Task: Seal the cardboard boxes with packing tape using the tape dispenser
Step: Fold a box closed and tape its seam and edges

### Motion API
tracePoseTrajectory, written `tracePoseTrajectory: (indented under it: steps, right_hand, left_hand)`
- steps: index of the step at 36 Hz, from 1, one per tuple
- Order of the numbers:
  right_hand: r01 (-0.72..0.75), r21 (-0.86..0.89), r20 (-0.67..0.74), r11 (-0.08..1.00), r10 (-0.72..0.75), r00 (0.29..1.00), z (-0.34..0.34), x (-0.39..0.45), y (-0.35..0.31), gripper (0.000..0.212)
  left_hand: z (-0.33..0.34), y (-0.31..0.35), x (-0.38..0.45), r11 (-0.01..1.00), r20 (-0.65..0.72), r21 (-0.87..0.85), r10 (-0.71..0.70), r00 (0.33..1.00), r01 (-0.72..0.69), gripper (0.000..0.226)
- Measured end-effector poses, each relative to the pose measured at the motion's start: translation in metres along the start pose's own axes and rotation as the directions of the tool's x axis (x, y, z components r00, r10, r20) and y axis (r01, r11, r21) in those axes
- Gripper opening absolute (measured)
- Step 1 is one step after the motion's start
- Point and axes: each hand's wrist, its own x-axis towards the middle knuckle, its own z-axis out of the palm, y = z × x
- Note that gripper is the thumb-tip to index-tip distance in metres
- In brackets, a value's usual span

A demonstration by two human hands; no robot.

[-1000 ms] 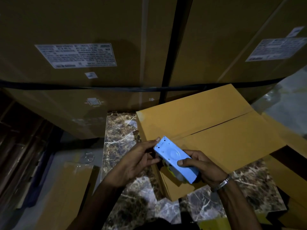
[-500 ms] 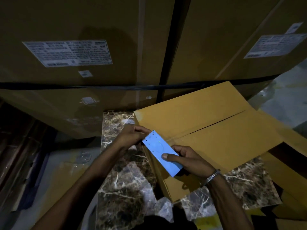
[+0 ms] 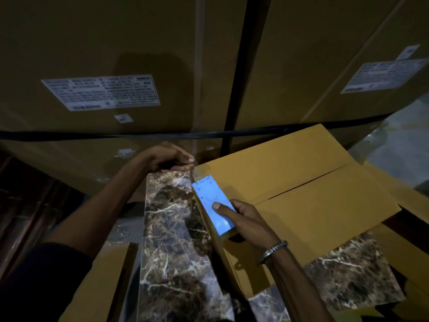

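Observation:
A yellow-brown cardboard box (image 3: 301, 182) lies on a marble-patterned surface (image 3: 171, 240), its two top flaps closed with a dark seam between them. My right hand (image 3: 248, 221) grips a light blue tape dispenser (image 3: 213, 201) at the box's left edge, thumb on its flat side. My left hand (image 3: 171, 159) is raised above the box's far left corner, fingers pinching the end of a clear tape strip (image 3: 191, 175) that runs down to the dispenser.
Large brown cartons (image 3: 116, 66) with white labels and black straps rise close behind. A flat piece of cardboard (image 3: 99, 280) lies at lower left. More cardboard (image 3: 415, 205) sits at the right edge. The scene is dim.
My left hand has moved away from the dispenser, up and back, drawing tape out. The dispenser has stayed at the box's left edge in my right hand.

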Motion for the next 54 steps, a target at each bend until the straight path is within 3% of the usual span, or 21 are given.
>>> tracePoseTrajectory:
  steps: [7, 11, 17, 22, 26, 29, 32, 34, 37, 40, 43, 48, 54]
  right_hand:
    - [0.019, -0.037, -0.079, 0.999, -0.021, 0.997, 0.023, 0.024, 0.001, 0.019]
    - [-0.015, -0.019, -0.129, 1.000, 0.012, 0.992, 0.024, 0.034, -0.007, 0.031]
    - [-0.059, -0.035, -0.157, 0.998, 0.053, 0.986, 0.025, 0.046, -0.011, 0.043]
    - [-0.079, -0.047, -0.195, 0.996, 0.069, 0.978, 0.025, 0.050, -0.011, 0.040]
    - [-0.123, -0.044, -0.230, 0.991, 0.110, 0.967, 0.025, 0.051, -0.009, 0.037]
    - [-0.093, -0.025, -0.281, 0.995, 0.082, 0.956, 0.025, 0.055, -0.005, 0.055]
    - [-0.093, -0.012, -0.291, 0.996, 0.085, 0.953, 0.025, 0.058, -0.002, 0.077]
    - [-0.100, -0.008, -0.285, 0.995, 0.094, 0.954, 0.024, 0.059, 0.000, 0.085]
    - [-0.089, -0.018, -0.292, 0.996, 0.080, 0.953, 0.025, 0.060, 0.005, 0.101]
    - [-0.081, -0.015, -0.280, 0.997, 0.073, 0.957, 0.025, 0.059, 0.003, 0.103]
    - [-0.096, -0.018, -0.266, 0.995, 0.088, 0.960, 0.022, 0.059, 0.003, 0.091]
    - [-0.091, -0.067, -0.246, 0.994, 0.072, 0.967, 0.024, 0.061, 0.003, 0.103]
    - [-0.112, -0.132, -0.221, 0.985, 0.081, 0.972, 0.030, 0.059, -0.005, 0.053]
  left_hand:
    - [-0.001, -0.005, 0.029, 0.989, -0.116, 0.095, 0.124, 0.985, -0.113, 0.026]
    - [-0.003, -0.014, 0.037, 0.988, -0.129, 0.104, 0.129, 0.983, -0.116, 0.021]
    - [-0.005, -0.047, 0.051, 0.982, -0.087, -0.186, -0.028, 0.996, 0.011, 0.013]
    - [0.008, -0.076, 0.056, 0.958, -0.077, -0.286, -0.032, 0.997, 0.008, 0.029]
    - [0.035, -0.111, 0.049, 0.921, -0.130, -0.387, -0.099, 0.987, 0.042, 0.029]
    - [0.042, -0.130, 0.057, 0.908, -0.258, -0.407, -0.011, 0.966, -0.098, 0.028]
    - [0.039, -0.130, 0.056, 0.895, -0.467, -0.339, 0.107, 0.877, -0.290, 0.013]
    - [0.034, -0.121, 0.045, 0.890, -0.544, -0.198, 0.248, 0.802, -0.410, 0.009]
    - [0.022, -0.110, 0.029, 0.836, -0.390, 0.142, 0.539, 0.747, -0.529, 0.015]
    - [0.006, -0.101, 0.026, 0.704, -0.144, 0.432, 0.671, 0.727, -0.564, 0.021]
    - [-0.002, -0.088, 0.026, 0.562, 0.021, 0.601, 0.700, 0.714, -0.568, 0.028]
    - [-0.005, -0.072, 0.023, 0.254, 0.209, 0.801, 0.730, 0.651, -0.542, 0.037]
    - [0.001, -0.064, 0.015, 0.023, 0.361, 0.858, 0.683, 0.635, -0.513, 0.034]
